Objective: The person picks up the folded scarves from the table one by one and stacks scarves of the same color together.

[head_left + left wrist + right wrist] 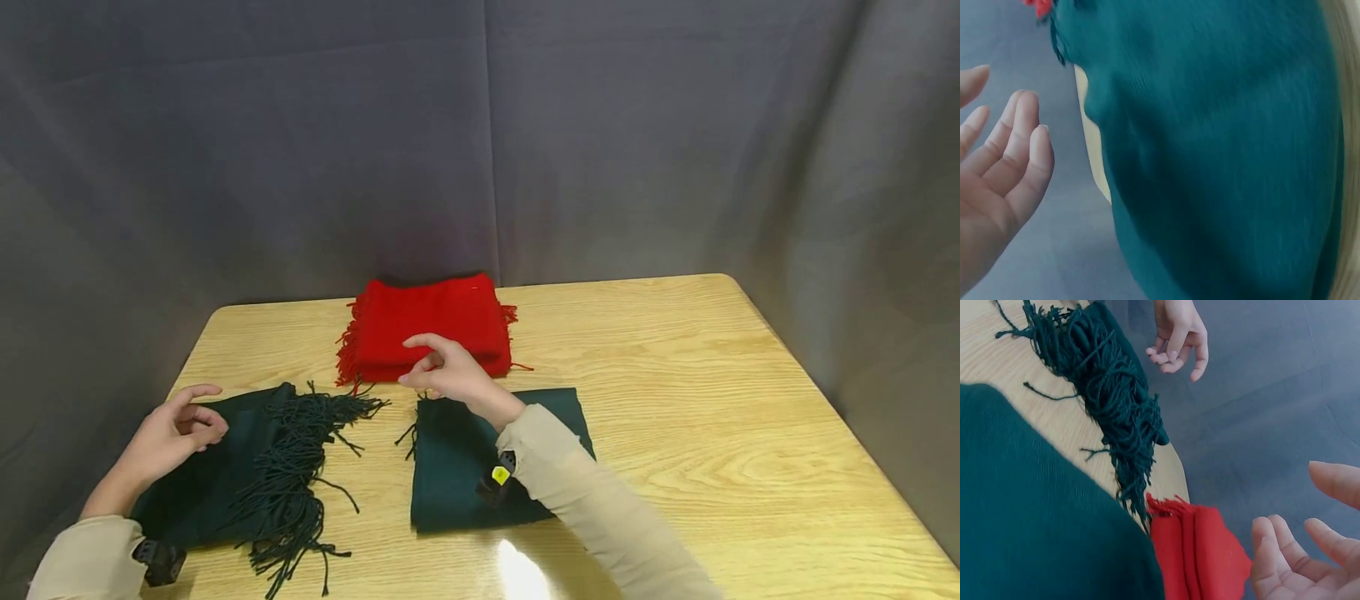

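Note:
My left hand is over a folded dark green scarf at the table's left side. Its fingers are loosely bent, with nothing between them. Long knotted fringe spills from that scarf's right edge. My right hand hovers above the far edge of a second dark green folded scarf, in the middle near the front. Relaxed, slightly curved fingers leave a gap to the thumb there, and it holds nothing. Behind the right hand lies a folded red scarf, fringed at both sides. The right forearm hides part of the second green scarf.
The scarves rest on a light wooden table with rounded far corners. Grey cloth hangs behind the table and along its sides. A black wrist camera is strapped at the left cuff.

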Motion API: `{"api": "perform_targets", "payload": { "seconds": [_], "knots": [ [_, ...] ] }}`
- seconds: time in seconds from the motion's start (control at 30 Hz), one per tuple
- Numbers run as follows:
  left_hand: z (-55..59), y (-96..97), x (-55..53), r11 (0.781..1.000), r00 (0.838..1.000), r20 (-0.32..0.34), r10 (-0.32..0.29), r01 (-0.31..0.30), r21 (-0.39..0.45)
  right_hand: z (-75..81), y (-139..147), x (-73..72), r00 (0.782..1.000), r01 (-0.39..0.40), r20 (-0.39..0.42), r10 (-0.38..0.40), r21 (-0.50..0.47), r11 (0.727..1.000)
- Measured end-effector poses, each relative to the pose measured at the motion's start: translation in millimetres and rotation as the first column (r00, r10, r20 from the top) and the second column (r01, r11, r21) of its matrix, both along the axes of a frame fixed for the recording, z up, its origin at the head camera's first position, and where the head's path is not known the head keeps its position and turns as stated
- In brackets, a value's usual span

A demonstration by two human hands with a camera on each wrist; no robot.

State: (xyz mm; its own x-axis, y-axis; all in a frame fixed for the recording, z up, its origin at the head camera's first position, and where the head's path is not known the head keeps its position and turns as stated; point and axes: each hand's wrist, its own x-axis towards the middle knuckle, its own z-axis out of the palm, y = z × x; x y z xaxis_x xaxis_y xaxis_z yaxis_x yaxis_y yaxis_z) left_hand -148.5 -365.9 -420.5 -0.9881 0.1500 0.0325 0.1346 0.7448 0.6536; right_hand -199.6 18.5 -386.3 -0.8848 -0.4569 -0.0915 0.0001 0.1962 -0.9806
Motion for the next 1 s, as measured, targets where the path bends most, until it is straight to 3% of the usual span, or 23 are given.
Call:
{"api": "perform_targets", "payload": {
  "seconds": [0.23,0.33,0.43,0.67,0.8,1.0],
  "knots": [
    [-62.6,-68.9,-29.0,0.993,0.997,-0.03,0.069,-0.071,-0.089,-2.7,-22.8,3.8,0.999,-0.026,0.036,0.026,-0.005,1.0],
    [-74.2,-86.0,-33.6,0.992,0.996,-0.036,0.077,-0.08,-0.101,-5.8,-33.0,5.3,0.998,-0.026,0.049,0.026,0.01,1.0],
    [-75.3,-94.5,-33.1,0.987,0.995,-0.017,0.103,-0.104,-0.121,-10.2,-43.1,8.4,0.998,-0.036,0.055,0.034,0.026,0.999],
    [-55.9,-95.0,-25.9,0.975,0.991,0.025,0.131,-0.125,-0.182,-24.5,-63.3,19.0,0.994,-0.072,0.08,0.07,0.027,0.997],
    [-60.4,-103.9,-25.5,0.968,0.989,0.019,0.147,-0.14,-0.207,-32.8,-75.0,24.6,0.988,-0.075,0.133,0.073,0.009,0.997],
    [-73.6,-117.7,-24.6,0.947,0.975,0.014,0.221,-0.211,-0.244,-39.4,-90.3,32.2,0.985,-0.068,0.157,0.066,0.006,0.998]
  ]
}}
